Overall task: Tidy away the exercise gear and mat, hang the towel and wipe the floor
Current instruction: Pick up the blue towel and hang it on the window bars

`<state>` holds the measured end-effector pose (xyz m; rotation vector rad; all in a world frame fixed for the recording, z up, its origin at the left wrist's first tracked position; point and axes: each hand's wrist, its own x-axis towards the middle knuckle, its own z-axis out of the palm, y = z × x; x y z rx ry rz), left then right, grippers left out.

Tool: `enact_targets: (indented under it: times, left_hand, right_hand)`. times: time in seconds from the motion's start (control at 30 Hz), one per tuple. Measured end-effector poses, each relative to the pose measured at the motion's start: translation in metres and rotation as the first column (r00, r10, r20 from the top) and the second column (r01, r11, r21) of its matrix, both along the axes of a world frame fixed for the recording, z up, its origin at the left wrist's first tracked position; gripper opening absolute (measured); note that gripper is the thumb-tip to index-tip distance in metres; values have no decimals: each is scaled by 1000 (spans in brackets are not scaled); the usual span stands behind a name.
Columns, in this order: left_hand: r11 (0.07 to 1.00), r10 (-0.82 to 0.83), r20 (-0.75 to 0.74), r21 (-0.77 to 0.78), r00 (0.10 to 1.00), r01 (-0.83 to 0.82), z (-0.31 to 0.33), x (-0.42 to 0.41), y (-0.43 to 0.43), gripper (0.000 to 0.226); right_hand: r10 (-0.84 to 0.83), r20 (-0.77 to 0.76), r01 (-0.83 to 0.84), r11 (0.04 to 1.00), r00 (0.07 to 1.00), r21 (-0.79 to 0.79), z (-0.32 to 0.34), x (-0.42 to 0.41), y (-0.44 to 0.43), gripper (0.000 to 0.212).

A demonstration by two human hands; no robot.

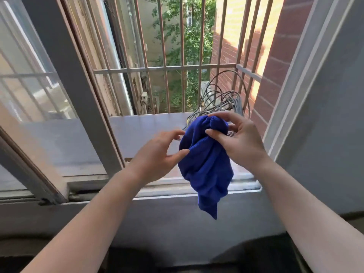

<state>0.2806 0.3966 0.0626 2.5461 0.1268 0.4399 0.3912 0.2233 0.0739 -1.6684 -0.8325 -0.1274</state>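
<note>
A bunched deep-blue towel [204,164] hangs in the air in front of an open window. My right hand [238,142] grips its top, with thumb and fingers curled round the cloth. To the left of the towel is my left hand [157,154], its fingers spread and its thumb tip touching the cloth's left side. The towel's lower corner dangles below the window sill [149,189].
Beyond the sill lies a grey outer ledge [143,125] fenced by rusty vertical bars [165,66]. A coil of grey cable [224,99] sits on the ledge behind the towel. The slid-open window frame [65,85] stands at the left, a grey wall [325,134] at the right.
</note>
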Motion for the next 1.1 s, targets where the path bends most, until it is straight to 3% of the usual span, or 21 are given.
enact_targets:
  times: [0.17, 0.43, 1.1]
  left_hand:
    - [994, 93, 53, 44, 994, -96, 17, 74, 31, 45]
    - [986, 166, 99, 8, 981, -167, 39, 156, 66, 48]
    - [978, 143, 315, 99, 938, -182, 144, 238, 133, 55]
  right_hand:
    - [102, 54, -102, 995, 993, 9, 21, 80, 39, 28]
    - [133, 116, -140, 989, 984, 56, 40, 168, 93, 27]
    - [98, 257, -148, 971, 961, 185, 144, 242, 169, 25]
